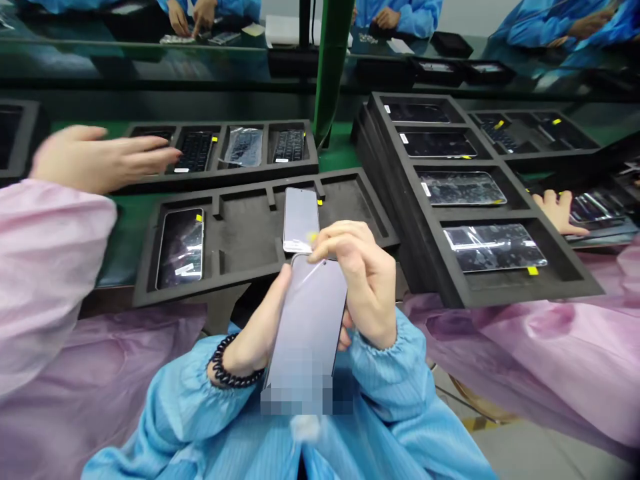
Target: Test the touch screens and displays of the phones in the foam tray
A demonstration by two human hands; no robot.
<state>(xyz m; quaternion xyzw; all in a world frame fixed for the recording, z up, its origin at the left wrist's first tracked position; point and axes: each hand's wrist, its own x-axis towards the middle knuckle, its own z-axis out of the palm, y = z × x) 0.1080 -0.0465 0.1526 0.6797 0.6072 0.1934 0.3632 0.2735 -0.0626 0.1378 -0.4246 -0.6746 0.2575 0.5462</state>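
A pale grey phone [307,327] is held upright in front of me over my lap. My left hand [257,333] grips its left edge from below, thumb along the side. My right hand [363,280] is closed at the phone's top edge, fingertips pinching a thin clear film with a yellow tab [314,238]. Just beyond lies a black foam tray [240,230] holding a dark phone [181,248] at the left and a light phone [301,219] in the middle slot.
A co-worker's hand [100,160] in a pink sleeve reaches over another tray [220,150] at the left. A stack of foam trays [475,213] with phones stands at the right, beside another person's hand [557,210]. A green post [331,60] rises behind. People in blue work across the belt.
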